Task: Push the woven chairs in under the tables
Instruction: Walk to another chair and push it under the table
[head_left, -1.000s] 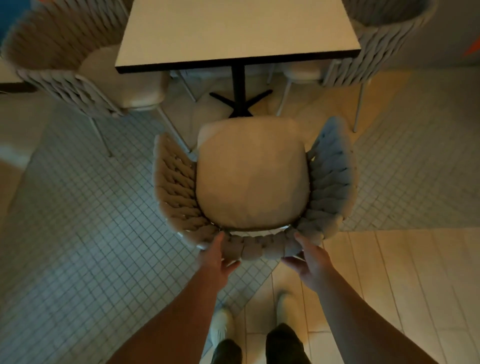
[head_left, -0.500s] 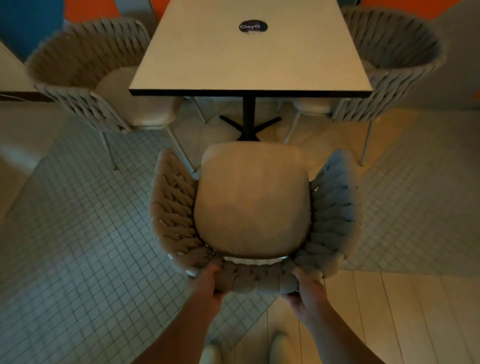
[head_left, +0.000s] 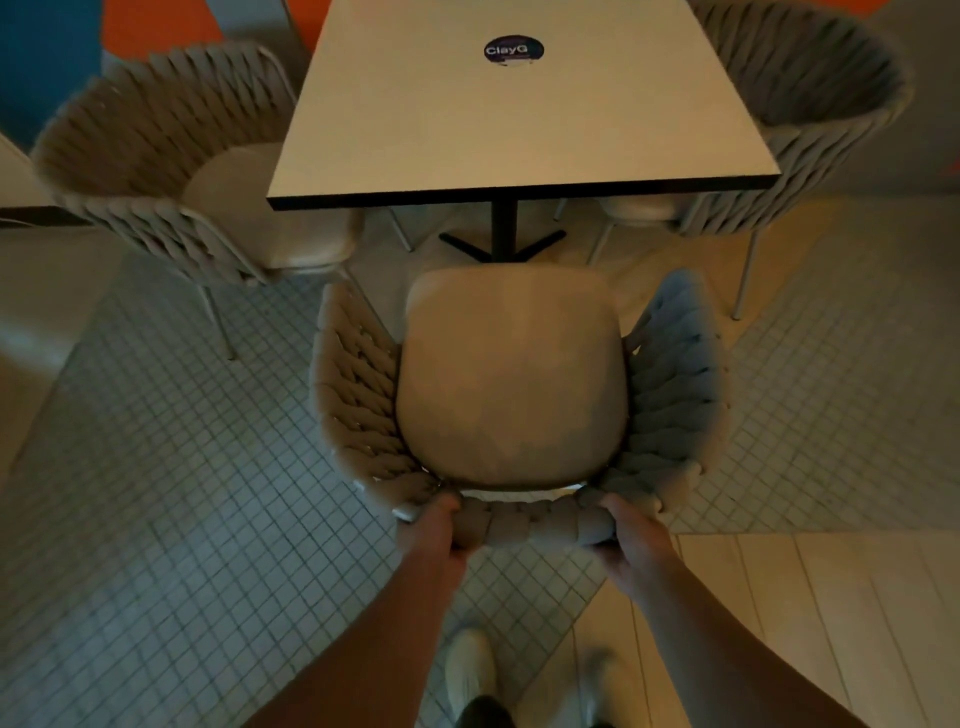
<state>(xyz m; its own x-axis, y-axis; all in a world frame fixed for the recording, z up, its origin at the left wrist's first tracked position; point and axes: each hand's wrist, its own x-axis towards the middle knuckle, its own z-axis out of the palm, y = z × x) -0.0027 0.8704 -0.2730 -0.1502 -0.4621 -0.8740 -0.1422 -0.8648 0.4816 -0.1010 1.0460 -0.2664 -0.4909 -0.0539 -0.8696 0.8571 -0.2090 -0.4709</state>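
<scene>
**Push It In Straight**

My left hand (head_left: 434, 530) and right hand (head_left: 631, 540) each grip the back of the woven chair (head_left: 511, 384). It stands just in front of the table (head_left: 519, 130), not under yet. I'd push evenly with both hands, so it goes in straight.

1 table (head_left: 519, 119) and 3 woven chairs (head_left: 511, 395) on tiled floor (head_left: 156, 519).

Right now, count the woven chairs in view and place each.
3. The near chair faces the table's front edge; the left chair sits at the table's left side; the right chair at its right side. Others may be hidden beyond the table.
</scene>
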